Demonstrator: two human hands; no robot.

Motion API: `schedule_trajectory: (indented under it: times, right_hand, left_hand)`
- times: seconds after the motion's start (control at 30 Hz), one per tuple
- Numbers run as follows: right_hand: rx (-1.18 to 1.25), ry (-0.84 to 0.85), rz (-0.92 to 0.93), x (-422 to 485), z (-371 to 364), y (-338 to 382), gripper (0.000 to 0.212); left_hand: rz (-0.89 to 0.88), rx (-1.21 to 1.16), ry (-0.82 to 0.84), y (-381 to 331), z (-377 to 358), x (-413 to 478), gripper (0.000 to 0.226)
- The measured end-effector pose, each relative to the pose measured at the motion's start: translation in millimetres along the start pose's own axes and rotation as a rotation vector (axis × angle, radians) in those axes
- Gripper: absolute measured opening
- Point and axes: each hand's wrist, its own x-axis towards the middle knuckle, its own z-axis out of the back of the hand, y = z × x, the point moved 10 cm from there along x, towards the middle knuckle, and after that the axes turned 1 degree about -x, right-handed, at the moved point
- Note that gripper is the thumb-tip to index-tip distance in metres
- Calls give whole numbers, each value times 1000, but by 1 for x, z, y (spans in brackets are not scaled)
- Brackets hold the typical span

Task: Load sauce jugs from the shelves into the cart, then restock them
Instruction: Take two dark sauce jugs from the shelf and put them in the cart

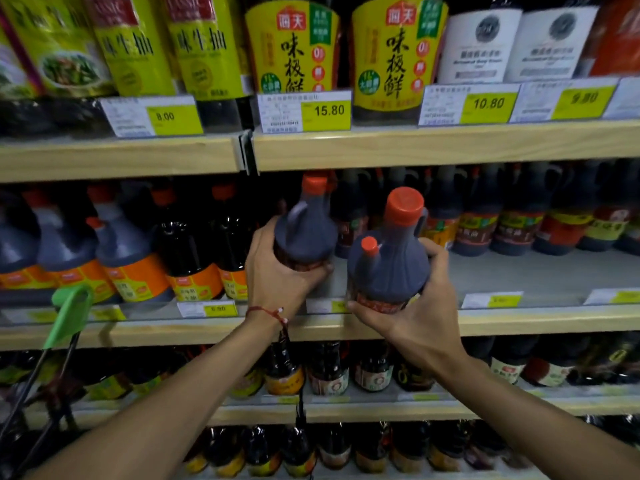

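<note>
Forearms: two bare arms reach up from the bottom edge toward the middle shelf [519, 322]; the left wrist wears a red cord [268, 311].
Left hand [277, 271]: fingers [320, 270] curled under and around the base of the left jug [304, 226] — wrapped tight, thumb up its left side.
Left jug: dark sauce, red cap, handle facing the camera; it sits at the front of the middle shelf, whether resting on it or lifted cannot be told.
Right hand [420, 317]: fingers [436, 251] spread round the lower body of the right jug [389, 261], thumb across its label at the bottom.
Right jug: large red cap on top, a smaller red spout cap beside it; held out in front of the shelf lip, nearer the camera than the left jug and just beside it, the two nearly touching.
Open room: bare grey shelf floor runs right of the jugs, between the front lip and the back row of jugs [502, 216]; to the left, orange-labelled jugs [121, 258] stand close against the left hand.
Edges: the upper shelf [415, 147] hangs just over the left jug's cap; price tags [325, 110] line both lips.
Cart [71, 310]: its green handle shows at lower left, well apart from the hands.
Lower shelves: rows of small dark bottles [327, 370], packed.
</note>
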Motion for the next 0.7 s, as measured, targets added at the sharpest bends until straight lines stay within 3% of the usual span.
schedule_trajectory:
  times: [0.17, 0.33, 0.57, 0.7]
  right_hand:
    - [-36, -45, 66, 17, 5, -2, 99]
    - [-55, -58, 117, 29, 2, -2, 96]
    - [-4, -72, 40, 26, -6, -21, 96]
    - [-3, -69, -15, 20, -6, -28, 97]
  left_hand:
    - [26, 2, -52, 9, -10, 5, 79]
    - [70, 76, 15, 19, -33, 19, 71]
    - [295, 35, 79, 70, -55, 25, 93]
    - [404, -1, 208, 90, -65, 33, 112]
